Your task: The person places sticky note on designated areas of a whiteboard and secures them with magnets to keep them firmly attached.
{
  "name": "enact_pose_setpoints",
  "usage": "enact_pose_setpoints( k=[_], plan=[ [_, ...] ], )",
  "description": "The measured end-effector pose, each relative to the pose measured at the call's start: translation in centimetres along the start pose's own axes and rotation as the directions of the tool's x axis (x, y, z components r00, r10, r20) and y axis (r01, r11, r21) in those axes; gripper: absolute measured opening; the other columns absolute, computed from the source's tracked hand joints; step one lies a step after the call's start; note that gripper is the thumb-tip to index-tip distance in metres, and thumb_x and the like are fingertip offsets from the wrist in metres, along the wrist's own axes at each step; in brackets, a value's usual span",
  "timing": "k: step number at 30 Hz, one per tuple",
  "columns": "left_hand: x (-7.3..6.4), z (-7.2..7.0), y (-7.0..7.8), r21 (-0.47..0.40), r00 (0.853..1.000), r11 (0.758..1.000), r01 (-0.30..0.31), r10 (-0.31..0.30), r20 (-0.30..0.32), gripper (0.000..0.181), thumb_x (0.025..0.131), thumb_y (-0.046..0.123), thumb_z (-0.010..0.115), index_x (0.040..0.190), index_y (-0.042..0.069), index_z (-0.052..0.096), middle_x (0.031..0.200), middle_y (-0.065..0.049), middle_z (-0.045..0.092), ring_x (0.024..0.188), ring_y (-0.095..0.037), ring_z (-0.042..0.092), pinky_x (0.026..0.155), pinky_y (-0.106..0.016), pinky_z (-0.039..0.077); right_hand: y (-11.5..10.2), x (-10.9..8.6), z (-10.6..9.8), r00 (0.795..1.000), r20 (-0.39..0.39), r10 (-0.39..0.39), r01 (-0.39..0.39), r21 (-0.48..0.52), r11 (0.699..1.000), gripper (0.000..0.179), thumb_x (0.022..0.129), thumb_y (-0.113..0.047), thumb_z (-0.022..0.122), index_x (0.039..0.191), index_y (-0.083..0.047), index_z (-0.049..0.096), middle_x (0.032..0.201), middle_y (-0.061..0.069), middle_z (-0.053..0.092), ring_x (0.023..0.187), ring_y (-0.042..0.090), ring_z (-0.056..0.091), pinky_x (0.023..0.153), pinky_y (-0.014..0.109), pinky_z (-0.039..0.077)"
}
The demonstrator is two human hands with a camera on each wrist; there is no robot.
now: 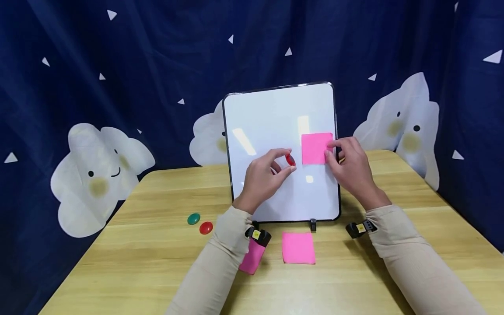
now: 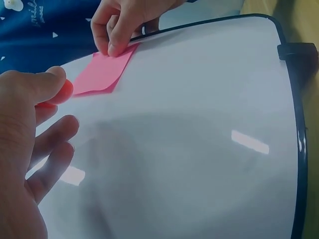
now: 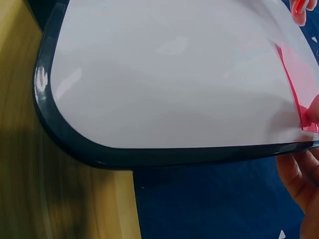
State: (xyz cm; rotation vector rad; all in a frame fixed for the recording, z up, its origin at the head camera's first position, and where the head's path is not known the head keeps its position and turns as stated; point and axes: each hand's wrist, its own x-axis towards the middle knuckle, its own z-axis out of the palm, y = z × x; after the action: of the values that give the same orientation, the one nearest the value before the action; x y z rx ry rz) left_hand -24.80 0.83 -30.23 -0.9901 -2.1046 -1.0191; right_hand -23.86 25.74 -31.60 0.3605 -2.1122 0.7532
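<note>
A small whiteboard point(image 1: 271, 118) with a black frame stands upright on the table. My left hand point(image 1: 264, 175) pinches a glossy red round magnet point(image 1: 290, 159) between thumb and index finger, in front of the board and left of a pink sticky note point(image 1: 313, 148). At the board's right edge, my right hand point(image 1: 351, 166) holds that note by its right side, flat against the white surface. In the right wrist view the thumb presses the note's corner point(image 3: 305, 119), while other fingers point(image 3: 294, 179) are behind the black frame.
Another pink sticky note point(image 1: 298, 248) lies on the table point(image 1: 157, 262) before the board. One more pink note point(image 1: 252, 258) is partly hidden by the left sleeve. A green magnet point(image 1: 194, 218) and a red magnet point(image 1: 206, 227) lie to the left. A dark blue curtain point(image 1: 165, 52) hangs behind.
</note>
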Motion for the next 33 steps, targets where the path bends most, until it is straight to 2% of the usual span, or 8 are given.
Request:
enact_pose_setpoints(
  k=[9,12,16,21,27,33],
  plan=[
    [1.1,1.2,0.6,-0.065,0.999,0.997,0.034,-0.034,-0.007,0.043,0.089,0.021,0.079,0.129,0.014,0.066,0.100,-0.003,0.073,0.066,-0.004,0.061,0.054,-0.019,0.048,0.2,-0.3,-0.3,1.000,-0.016,-0.003,0.003,-0.004,1.000,0.017,0.094,-0.007,0.066,0.109,0.001,0.067,0.103,0.015,0.056,0.074,0.021,0.054,0.066,0.022,0.043],
    [1.5,1.2,0.5,-0.034,1.000,0.999,0.008,-0.009,-0.019,0.042,0.089,0.022,0.079,0.128,0.012,0.067,0.097,-0.003,0.073,0.066,-0.004,0.062,0.054,-0.019,0.047,0.4,-0.4,0.0,1.000,-0.013,-0.015,0.015,-0.003,1.000,0.017,0.094,-0.007,0.066,0.109,0.001,0.067,0.103,0.015,0.056,0.074,0.019,0.054,0.065,0.024,0.043],
    [2.4,1.0,0.4,0.016,0.997,0.998,-0.063,0.063,-0.035,0.040,0.089,0.021,0.078,0.126,0.008,0.068,0.096,-0.004,0.072,0.067,-0.006,0.063,0.057,-0.018,0.046,0.3,-0.3,0.0,0.999,-0.025,-0.028,0.028,0.003,1.000,0.017,0.094,-0.007,0.067,0.109,0.000,0.067,0.103,0.016,0.056,0.073,0.019,0.054,0.065,0.027,0.044],
    [3.5,0.7,0.6,0.054,0.991,0.991,-0.121,0.124,-0.046,0.041,0.090,0.018,0.078,0.128,0.008,0.068,0.114,-0.005,0.071,0.070,-0.006,0.063,0.062,-0.016,0.046,0.1,-0.3,0.0,0.999,-0.027,-0.034,0.034,0.001,0.999,0.018,0.094,-0.008,0.067,0.110,0.000,0.067,0.104,0.016,0.056,0.073,0.020,0.055,0.065,0.028,0.046],
    [4.3,1.2,1.3,0.137,0.982,0.973,-0.188,0.191,-0.008,0.044,0.089,0.019,0.078,0.131,0.009,0.067,0.123,-0.006,0.068,0.069,-0.006,0.062,0.063,-0.012,0.046,0.2,-0.6,0.0,0.999,-0.003,-0.046,0.046,-0.017,0.999,0.018,0.093,-0.008,0.069,0.109,0.000,0.067,0.102,0.016,0.057,0.074,0.021,0.055,0.064,0.031,0.047],
    [6.1,1.6,2.2,0.258,0.977,0.942,-0.214,0.207,0.052,0.051,0.091,0.025,0.075,0.138,0.011,0.060,0.124,-0.004,0.067,0.072,-0.006,0.063,0.064,-0.012,0.046,0.2,-0.1,-0.2,0.997,-0.012,-0.077,0.076,-0.021,0.997,0.019,0.092,-0.008,0.070,0.109,0.001,0.067,0.100,0.016,0.056,0.073,0.020,0.054,0.063,0.030,0.047]
  ],
)
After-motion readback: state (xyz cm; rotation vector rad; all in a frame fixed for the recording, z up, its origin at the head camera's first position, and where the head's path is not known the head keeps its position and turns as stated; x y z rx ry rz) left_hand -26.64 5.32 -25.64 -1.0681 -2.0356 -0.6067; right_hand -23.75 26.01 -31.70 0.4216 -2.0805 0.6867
